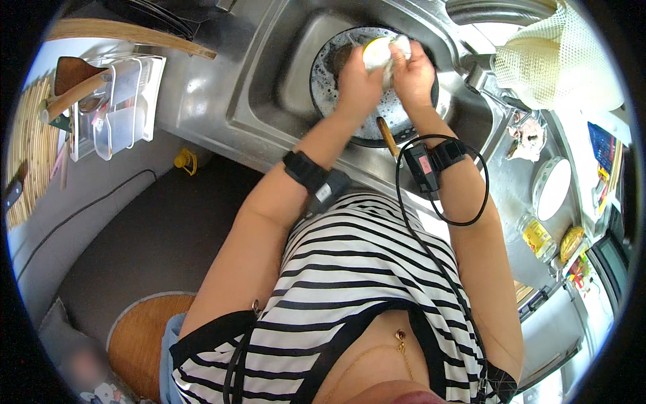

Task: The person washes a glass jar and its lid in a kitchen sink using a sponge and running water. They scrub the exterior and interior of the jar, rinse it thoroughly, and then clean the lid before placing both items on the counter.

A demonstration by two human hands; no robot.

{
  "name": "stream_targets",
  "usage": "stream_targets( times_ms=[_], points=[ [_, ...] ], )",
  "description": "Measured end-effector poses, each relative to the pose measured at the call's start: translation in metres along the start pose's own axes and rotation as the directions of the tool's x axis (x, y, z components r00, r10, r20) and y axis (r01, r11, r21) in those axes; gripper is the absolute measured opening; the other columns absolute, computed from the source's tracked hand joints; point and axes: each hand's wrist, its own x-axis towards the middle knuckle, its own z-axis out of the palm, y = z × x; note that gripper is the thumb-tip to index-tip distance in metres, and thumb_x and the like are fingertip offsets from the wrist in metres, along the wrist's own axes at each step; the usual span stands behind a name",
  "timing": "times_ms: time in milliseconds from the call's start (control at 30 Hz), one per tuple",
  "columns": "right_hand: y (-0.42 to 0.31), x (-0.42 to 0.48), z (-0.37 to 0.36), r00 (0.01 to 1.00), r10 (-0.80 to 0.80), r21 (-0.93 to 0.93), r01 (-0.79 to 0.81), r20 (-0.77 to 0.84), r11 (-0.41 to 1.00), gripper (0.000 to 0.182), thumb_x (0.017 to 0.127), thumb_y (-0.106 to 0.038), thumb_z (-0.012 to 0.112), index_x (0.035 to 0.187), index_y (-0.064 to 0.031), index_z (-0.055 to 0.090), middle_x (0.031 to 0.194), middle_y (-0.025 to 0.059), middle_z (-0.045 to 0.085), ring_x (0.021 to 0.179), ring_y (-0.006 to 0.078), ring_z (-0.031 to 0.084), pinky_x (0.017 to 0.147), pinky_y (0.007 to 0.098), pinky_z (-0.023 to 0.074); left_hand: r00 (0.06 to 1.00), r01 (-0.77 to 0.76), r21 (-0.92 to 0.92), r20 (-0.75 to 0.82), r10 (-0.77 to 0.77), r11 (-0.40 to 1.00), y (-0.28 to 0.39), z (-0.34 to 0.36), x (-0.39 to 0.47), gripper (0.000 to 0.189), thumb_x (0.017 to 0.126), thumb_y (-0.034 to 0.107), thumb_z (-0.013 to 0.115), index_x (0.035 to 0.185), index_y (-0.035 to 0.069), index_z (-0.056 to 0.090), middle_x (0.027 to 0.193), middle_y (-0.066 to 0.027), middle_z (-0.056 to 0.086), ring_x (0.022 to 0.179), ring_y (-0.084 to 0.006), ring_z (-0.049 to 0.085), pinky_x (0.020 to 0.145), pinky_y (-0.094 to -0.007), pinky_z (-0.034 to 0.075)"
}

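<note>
Over a stainless steel sink [287, 76], my left hand [359, 83] holds a small white dish [376, 53] with a yellow rim by its near side. My right hand [414, 70] presses a pale cloth [400, 48] against that dish. Both are slightly blurred. Below the hands, a round dark pan [323, 86] full of soapy water sits in the sink. A utensil's brown handle [387, 134] leans over the pan's near rim. What lies under the suds is mostly hidden.
The faucet [474, 76] and a mesh basket [560, 65] stand right of the sink. A white bowl [551, 188] and a labelled jar [536, 237] are on the right counter. At left are a utensil rack [118, 106] and a wooden board edge [131, 34]. A cable loops by my right wrist.
</note>
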Motion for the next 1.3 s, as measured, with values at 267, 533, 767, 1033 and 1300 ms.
stream_targets(
  times_ms=[267, 533, 767, 1033, 1300],
  points=[
    [-0.006, 0.001, -0.014, 0.988, -0.119, 0.066, 0.113, 0.101, 0.991, 0.018, 0.084, -0.021, 0.065, 0.095, -0.007, 0.06, 0.083, 0.0155, 0.064, 0.073, 0.0339, 0.063, 0.067, 0.0382, 0.0503, 0.988, 0.008, 0.076, 0.153, -0.019, 0.997, 0.01, -0.014, 0.0, 0.037, 0.078, 0.001, 0.061, 0.113, 0.0, 0.051, 0.104, -0.0193, 0.063, 0.099, -0.0321, 0.062, 0.085, -0.0397, 0.048],
    [-0.021, 0.008, -0.042, 0.799, -0.274, 0.077, 0.277, 0.535, 0.958, 0.025, 0.076, -0.023, 0.075, 0.092, -0.0096, 0.062, 0.081, 0.0125, 0.065, 0.07, 0.0251, 0.062, 0.069, 0.0314, 0.0497, 0.899, 0.139, 0.001, 0.418, -0.127, 0.99, -0.007, -0.016, -0.01, 0.031, 0.078, -0.007, 0.051, 0.109, -0.005, 0.049, 0.1, -0.0216, 0.061, 0.083, -0.0305, 0.067, 0.058, -0.0363, 0.059],
    [-0.012, 0.015, -0.049, 0.895, 0.043, 0.386, -0.234, 0.444, 0.892, 0.023, 0.083, -0.017, 0.072, 0.099, -0.0031, 0.065, 0.086, 0.001, 0.067, 0.076, 0.0085, 0.059, 0.069, 0.0247, 0.0484, 0.915, 0.301, -0.302, 0.359, -0.184, 0.905, 0.014, -0.015, 0.003, 0.033, 0.084, -0.005, 0.054, 0.116, 0.0, 0.05, 0.103, -0.0113, 0.061, 0.086, -0.0217, 0.065, 0.061, -0.0312, 0.06],
    [-0.022, 0.009, -0.057, 0.846, 0.219, 0.594, -0.504, 0.486, 0.627, 0.024, 0.087, -0.017, 0.067, 0.106, -0.0033, 0.062, 0.095, 0.0022, 0.066, 0.084, 0.0102, 0.06, 0.076, 0.0248, 0.0472, 0.949, 0.222, -0.434, 0.303, -0.091, 0.873, 0.019, -0.016, 0.006, 0.034, 0.083, 0.001, 0.062, 0.115, 0.001, 0.051, 0.101, -0.0098, 0.063, 0.089, -0.0184, 0.064, 0.068, -0.0298, 0.057],
    [-0.03, 0.001, -0.06, 0.832, 0.224, 0.596, -0.527, 0.507, 0.606, 0.029, 0.088, -0.02, 0.066, 0.111, -0.0021, 0.062, 0.099, 0.003, 0.066, 0.087, 0.0106, 0.059, 0.079, 0.0258, 0.0465, 0.967, -0.252, -0.055, 0.027, 0.253, 0.966, 0.029, -0.013, 0.008, 0.029, 0.08, 0.006, 0.068, 0.108, 0.004, 0.061, 0.094, -0.0102, 0.068, 0.082, -0.0164, 0.065, 0.076, -0.0297, 0.051]
  ],
)
